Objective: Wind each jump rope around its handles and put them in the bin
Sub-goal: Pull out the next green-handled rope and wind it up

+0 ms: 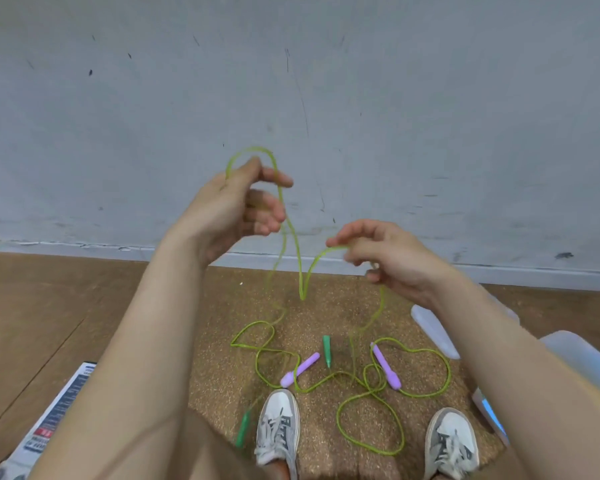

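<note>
My left hand (238,202) is raised in front of the wall and holds a loop of yellow-green jump rope cord (300,271) between thumb and fingers. My right hand (385,258), lower and to the right, pinches the same cord; it sags in a V between the hands. More green cord lies tangled on the cork mat (326,317). One green handle (327,349) lies on the mat and another green handle (243,427) by my left shoe. Two purple handles lie there too, the left purple handle (299,369) and the right purple handle (386,366).
A translucent white bin (575,358) stands at the right, partly behind my right forearm, with its lid (433,332) on the floor beside it. Printed paper (59,410) lies at the lower left. My two grey shoes (279,427) stand on the mat. A grey wall is ahead.
</note>
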A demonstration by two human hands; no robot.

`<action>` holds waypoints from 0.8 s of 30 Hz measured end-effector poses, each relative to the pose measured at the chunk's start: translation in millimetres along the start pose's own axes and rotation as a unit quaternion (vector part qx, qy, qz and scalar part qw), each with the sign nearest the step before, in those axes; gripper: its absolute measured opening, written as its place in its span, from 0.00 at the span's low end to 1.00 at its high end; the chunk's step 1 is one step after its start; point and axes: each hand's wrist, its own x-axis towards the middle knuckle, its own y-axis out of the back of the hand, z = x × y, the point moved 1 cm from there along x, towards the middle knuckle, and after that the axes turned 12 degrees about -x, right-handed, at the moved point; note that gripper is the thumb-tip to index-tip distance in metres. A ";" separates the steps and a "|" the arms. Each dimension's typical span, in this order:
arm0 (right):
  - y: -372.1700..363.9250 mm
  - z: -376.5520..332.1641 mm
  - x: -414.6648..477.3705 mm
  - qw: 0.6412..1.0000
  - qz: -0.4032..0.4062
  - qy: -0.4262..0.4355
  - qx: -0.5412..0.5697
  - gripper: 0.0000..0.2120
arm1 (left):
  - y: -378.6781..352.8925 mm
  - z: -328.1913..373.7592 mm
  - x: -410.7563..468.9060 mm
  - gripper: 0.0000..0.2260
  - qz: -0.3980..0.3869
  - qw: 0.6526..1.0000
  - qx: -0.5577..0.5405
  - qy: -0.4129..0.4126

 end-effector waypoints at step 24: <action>1.5 -64.1 -65.7 0.982 -0.102 0.035 -0.153 0.13 | -28.7 -7.6 -65.7 0.26 -0.100 0.994 0.025 -0.024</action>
